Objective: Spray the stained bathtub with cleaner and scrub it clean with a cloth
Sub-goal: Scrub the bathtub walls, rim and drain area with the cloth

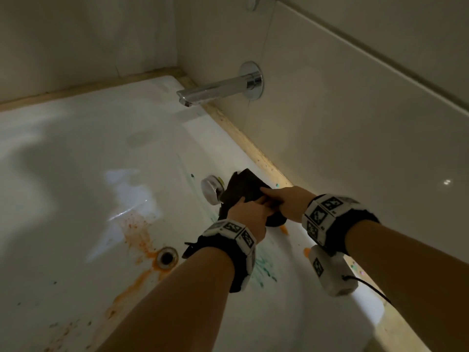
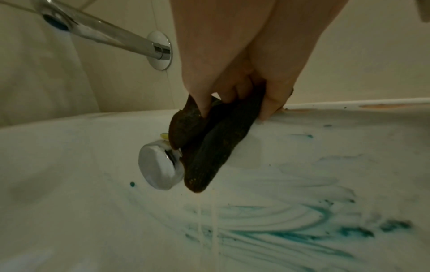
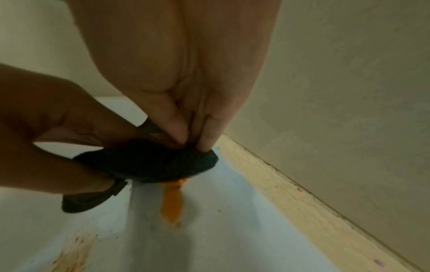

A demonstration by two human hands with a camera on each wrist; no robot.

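Pale tiled walls (image 1: 355,110) meet in a corner above one white bathtub (image 1: 76,161), with a yellowed sealing strip (image 1: 243,141) running along the rim. One chrome spout (image 1: 215,91) juts from the wall, up and beyond both hands. There are two hands and one dark cloth (image 1: 243,191) between them, held against the tub's sloped end wall. The left hand (image 1: 250,214) has its grip curled round the cloth's near edge, thumb and fingers pinching a fold (image 2: 197,128). The right hand (image 1: 286,201) has its grip pressed together on the cloth's top, thumb and fingertips (image 3: 204,132) pinching it from above. One round chrome overflow knob (image 1: 210,190) sits just left of the cloth, touching its hanging fold in the left wrist view. One drain (image 1: 166,257) lies below and left of the left hand, ringed by orange stain (image 1: 142,240) that runs along the tub floor. Another orange streak (image 3: 173,204) trails down directly under the cloth. Green-blue smears (image 2: 291,226) spread across the tub wall beneath the left hand's grip. Each wrist carries one strapped band with black-and-white markers.
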